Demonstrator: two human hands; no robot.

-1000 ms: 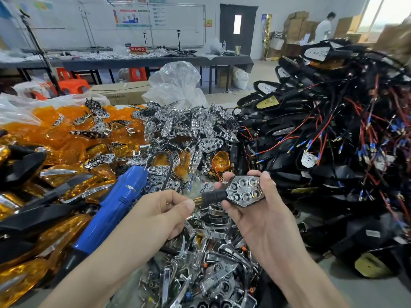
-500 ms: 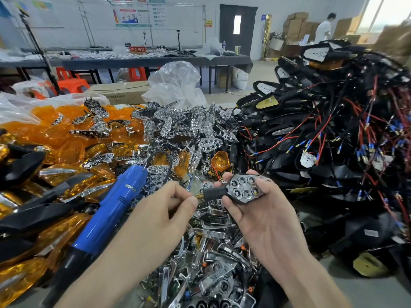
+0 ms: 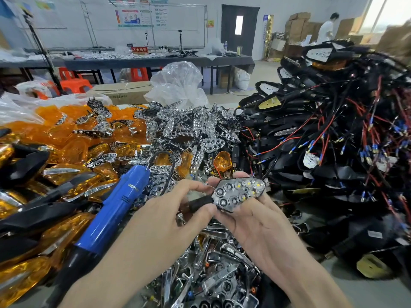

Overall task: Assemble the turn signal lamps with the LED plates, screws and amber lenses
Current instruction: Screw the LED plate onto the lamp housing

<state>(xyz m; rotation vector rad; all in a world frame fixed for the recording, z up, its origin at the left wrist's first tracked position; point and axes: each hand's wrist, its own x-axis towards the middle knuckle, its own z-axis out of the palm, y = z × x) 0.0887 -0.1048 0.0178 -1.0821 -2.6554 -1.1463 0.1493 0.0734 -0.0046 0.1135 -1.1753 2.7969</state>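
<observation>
the right hand (image 3: 251,221) cradles a turn signal lamp (image 3: 238,193) from below, palm up, fingers curled around its far edge and thumb against its near side. the lamp's chrome led plate (image 3: 241,190) faces up, its honeycomb of reflector cups showing pale led dots, and no lens covers it. the left hand (image 3: 175,210) is closed on the lamp's black stem (image 3: 200,202), pinching it between thumb and fingertips just beside the plate. both hands hold the lamp above the cluttered worktop, over a heap of chrome trim pieces (image 3: 213,274).

a blue electric screwdriver (image 3: 115,207) lies slanted on the pile to the left of the left forearm, its black cord (image 3: 165,165) looping near its upper end. amber lenses (image 3: 73,134) are heaped at the left, with loose chrome led plates (image 3: 189,127) piled behind the hands. a large tangle of black lamp housings (image 3: 333,141) with red and black wires fills the right side. a clear plastic bag (image 3: 178,83) stands behind the plates. far back, a person (image 3: 325,30) in white stands by stacked cardboard boxes.
</observation>
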